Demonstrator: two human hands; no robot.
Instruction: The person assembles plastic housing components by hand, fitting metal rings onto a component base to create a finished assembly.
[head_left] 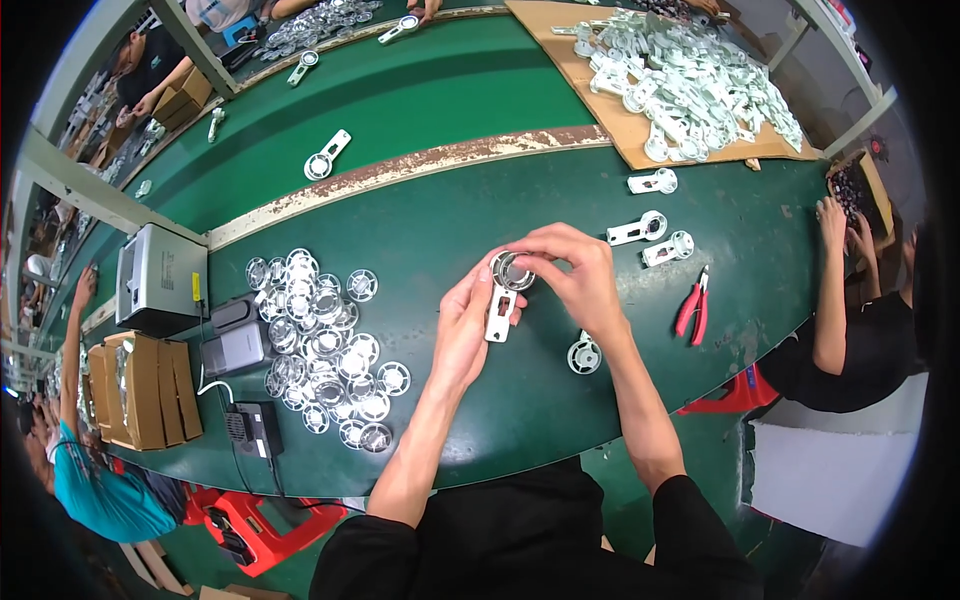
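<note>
My left hand (462, 328) is closed round a white plastic housing (499, 320), which has a flat handle and a round head. At that head, the fingers of my right hand (578, 272) pinch a round spoked cover (513, 268). The cover lies on the head; whether it is seated I cannot tell. A single spoked cover (584, 354) rests on the green table below my right wrist. Left of my hands spreads a pile of clear and silvery round covers (325, 345). To the right lie three more white housings (640, 229) and red-handled cutting pliers (692, 308).
White housings (680, 85) are heaped on cardboard (625, 130) at the far right. A green conveyor belt (420, 95) runs behind a worn ledge. At left stand a grey metal box (160, 275), cardboard dividers (150, 390) and a black adapter (255, 430). Co-workers sit on both sides.
</note>
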